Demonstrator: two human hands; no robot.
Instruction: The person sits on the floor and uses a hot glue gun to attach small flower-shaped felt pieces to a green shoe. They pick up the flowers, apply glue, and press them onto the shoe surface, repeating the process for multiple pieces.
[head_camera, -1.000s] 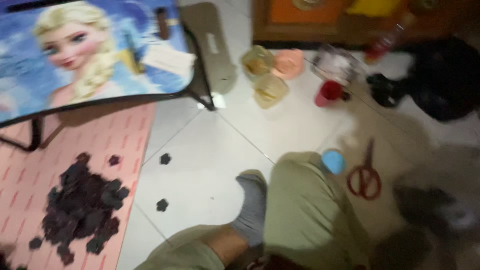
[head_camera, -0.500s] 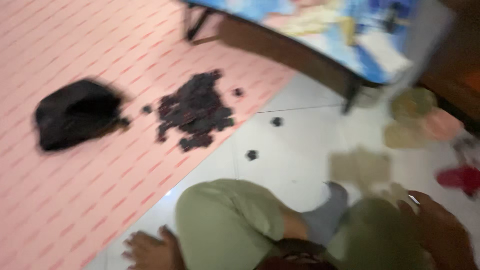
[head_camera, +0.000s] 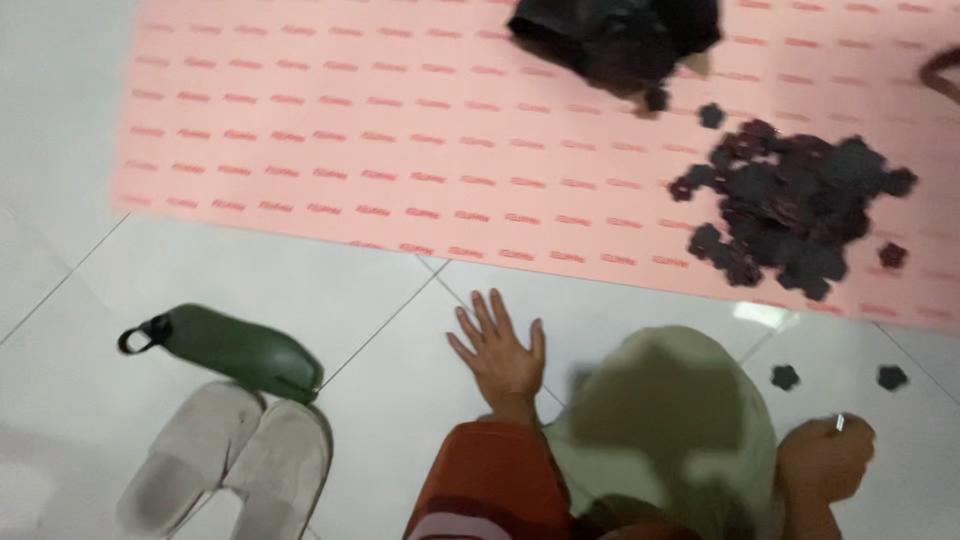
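1. Your left hand (head_camera: 503, 352) lies flat on the white floor (head_camera: 330, 300), fingers spread, holding nothing.
2. Your right hand (head_camera: 825, 458) is curled shut (what it holds, I cannot tell).
3. Dark pieces (head_camera: 790, 205) are heaped on the pink mat (head_camera: 400, 130), well apart from both hands.

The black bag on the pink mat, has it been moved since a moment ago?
Cannot tell for sure. The black bag lies beside the pile of dark pieces on the pink mat as before; the camera swung, so only its place in view changed.
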